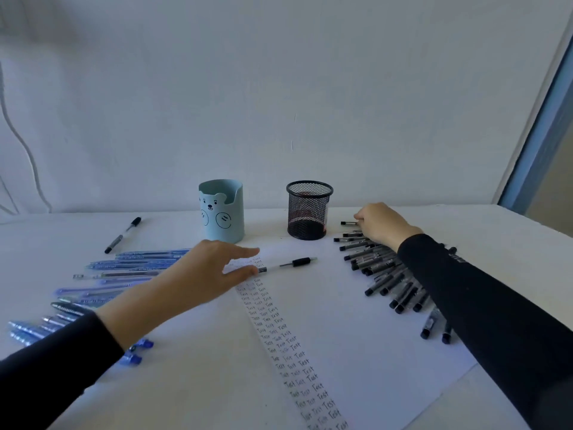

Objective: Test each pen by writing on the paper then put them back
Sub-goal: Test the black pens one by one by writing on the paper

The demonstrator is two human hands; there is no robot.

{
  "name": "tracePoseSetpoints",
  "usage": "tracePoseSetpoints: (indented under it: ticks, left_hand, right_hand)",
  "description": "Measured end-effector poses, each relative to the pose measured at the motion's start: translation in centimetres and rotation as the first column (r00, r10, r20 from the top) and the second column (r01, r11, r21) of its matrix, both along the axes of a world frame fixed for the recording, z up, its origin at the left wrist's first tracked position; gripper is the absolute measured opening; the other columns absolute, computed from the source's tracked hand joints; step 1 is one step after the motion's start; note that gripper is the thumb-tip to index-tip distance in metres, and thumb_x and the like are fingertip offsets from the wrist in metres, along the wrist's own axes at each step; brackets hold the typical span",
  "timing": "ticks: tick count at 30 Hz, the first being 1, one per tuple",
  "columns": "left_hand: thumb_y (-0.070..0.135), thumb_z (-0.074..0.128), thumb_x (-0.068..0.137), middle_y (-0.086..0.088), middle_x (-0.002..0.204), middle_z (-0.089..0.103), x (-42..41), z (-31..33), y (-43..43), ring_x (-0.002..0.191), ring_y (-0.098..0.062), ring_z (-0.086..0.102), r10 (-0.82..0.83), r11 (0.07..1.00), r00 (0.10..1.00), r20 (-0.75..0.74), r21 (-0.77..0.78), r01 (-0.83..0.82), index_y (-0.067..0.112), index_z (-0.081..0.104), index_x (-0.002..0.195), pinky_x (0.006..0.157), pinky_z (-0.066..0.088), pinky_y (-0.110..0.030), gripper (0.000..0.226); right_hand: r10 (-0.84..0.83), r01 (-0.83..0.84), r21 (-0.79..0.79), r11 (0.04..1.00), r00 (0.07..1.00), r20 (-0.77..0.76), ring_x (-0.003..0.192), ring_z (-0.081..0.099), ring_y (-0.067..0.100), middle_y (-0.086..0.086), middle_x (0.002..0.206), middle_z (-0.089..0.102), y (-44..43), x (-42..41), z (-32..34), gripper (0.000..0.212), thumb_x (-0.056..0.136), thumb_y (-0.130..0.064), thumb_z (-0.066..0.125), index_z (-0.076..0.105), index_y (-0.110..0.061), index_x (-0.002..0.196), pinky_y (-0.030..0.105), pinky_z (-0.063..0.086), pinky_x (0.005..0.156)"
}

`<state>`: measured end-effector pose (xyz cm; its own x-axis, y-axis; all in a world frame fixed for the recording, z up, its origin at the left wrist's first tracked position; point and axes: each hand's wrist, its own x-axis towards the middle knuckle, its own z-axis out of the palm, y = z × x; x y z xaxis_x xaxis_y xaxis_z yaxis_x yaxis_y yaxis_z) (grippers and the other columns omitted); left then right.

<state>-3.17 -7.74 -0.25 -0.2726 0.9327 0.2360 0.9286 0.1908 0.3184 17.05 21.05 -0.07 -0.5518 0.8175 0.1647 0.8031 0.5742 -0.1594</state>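
Observation:
A white sheet of paper (356, 330) lies on the table with a long column of the handwritten word "Test" down its middle. My left hand (201, 274) reaches across it and pinches the end of a clear pen with a black grip (291, 263) that lies on the paper. My right hand (379, 223) is at the far end of a row of several black pens (381, 271) and grips one black pen (348, 223) there. Several blue pens (124, 268) lie in a row on the left.
A light blue bear-face holder (221, 212) and a black mesh holder (308, 212) stand at the back by the wall. A lone black pen (122, 234) lies at the back left. The white table's edge (533, 225) runs along the right.

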Motion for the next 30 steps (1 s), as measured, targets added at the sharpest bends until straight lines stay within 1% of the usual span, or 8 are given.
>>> tracePoseSetpoints:
  ticks: [7,12,14,16,18,20,26,30]
  left_hand:
    - [0.026,0.062,0.093,0.009,0.114,0.070,0.1,-0.4,0.8,0.097,-0.007,0.062,-0.103,0.994,0.991,-0.087,0.029,0.106,0.024,0.068,0.121,0.089,0.045,-0.015,0.029]
    - [0.013,0.073,0.085,0.003,0.091,0.072,-1.1,1.6,-0.1,0.074,-0.001,0.062,-0.141,0.886,0.980,-0.137,0.424,0.187,0.017,0.075,0.107,0.075,0.054,-0.020,0.023]
    - [0.009,0.072,0.085,0.002,0.091,0.072,-2.1,3.7,-0.7,0.078,-0.003,0.065,-0.099,0.825,0.995,-0.028,0.557,0.098,0.015,0.074,0.107,0.075,0.052,-0.011,0.023]
    - [0.010,0.071,0.086,0.002,0.087,0.071,-3.9,5.6,-1.6,0.076,0.006,0.063,0.031,0.774,0.997,0.065,0.630,-0.065,0.014,0.074,0.104,0.074,0.046,-0.002,0.018]
    - [0.015,0.069,0.088,0.006,0.083,0.068,-6.6,6.3,-2.2,0.067,0.013,0.060,0.186,0.773,0.974,0.128,0.593,-0.226,0.015,0.074,0.102,0.068,0.041,0.002,0.015]
    - [0.019,0.067,0.089,0.005,0.082,0.068,-9.7,5.7,-3.0,0.064,0.004,0.060,0.332,0.795,0.930,0.156,0.485,-0.365,0.014,0.074,0.101,0.065,0.039,-0.002,0.015]
    - [0.009,0.064,0.087,-0.017,0.082,0.072,-15.5,1.5,-3.1,0.079,-0.031,0.065,0.533,0.832,0.843,0.078,0.134,-0.538,0.000,0.075,0.083,0.071,0.052,-0.033,0.015]
    - [0.006,0.060,0.085,-0.017,0.078,0.070,-16.3,0.6,-2.6,0.074,-0.033,0.065,0.571,0.818,0.821,-0.012,0.086,-0.569,0.006,0.062,0.066,0.062,0.048,-0.031,0.019]
  right_hand:
    - [0.035,-0.034,0.019,0.999,0.997,-0.070,0.107,0.062,0.032,0.013,0.119,0.068,0.4,-0.1,-0.5,0.025,0.096,-0.002,0.051,0.071,-0.006,0.110,0.041,0.050,0.094]
    - [0.077,-0.067,0.052,0.996,0.971,-0.224,0.075,0.056,0.022,0.013,0.104,0.064,-1.0,0.7,0.3,0.014,0.103,-0.015,0.041,0.054,-0.009,0.108,0.033,0.043,0.061]
    - [0.125,-0.066,0.141,0.988,0.879,-0.461,0.065,0.054,0.021,0.011,0.097,0.064,-2.3,0.7,1.2,0.017,0.106,-0.020,0.033,0.045,-0.009,0.112,0.030,0.036,0.052]
    - [0.204,-0.058,0.221,0.974,0.657,-0.726,0.065,0.053,0.021,0.003,0.088,0.060,-4.2,0.4,2.6,0.020,0.107,-0.024,0.030,0.042,-0.014,0.118,0.030,0.038,0.055]
    - [0.248,-0.066,0.246,0.967,0.465,-0.850,0.058,0.045,0.018,-0.003,0.076,0.052,-6.4,0.1,4.4,0.018,0.105,-0.027,0.033,0.045,-0.021,0.117,0.031,0.035,0.055]
    - [0.258,-0.162,0.208,0.965,0.413,-0.873,0.053,0.038,0.011,-0.003,0.069,0.046,-9.3,-0.8,5.5,0.016,0.104,-0.033,0.039,0.050,-0.023,0.112,0.029,0.033,0.054]
    - [0.291,-0.542,-0.154,0.826,0.645,-0.706,0.066,0.042,0.012,0.004,0.077,0.049,-15.9,-3.1,3.8,0.023,0.098,-0.038,0.050,0.051,-0.016,0.096,0.024,0.036,0.060]
    - [0.527,-0.702,-0.052,0.710,0.579,-0.622,0.069,0.044,0.027,0.018,0.081,0.052,-17.6,-3.9,2.5,0.011,0.102,-0.028,0.043,0.052,-0.022,0.099,0.039,0.041,0.067]
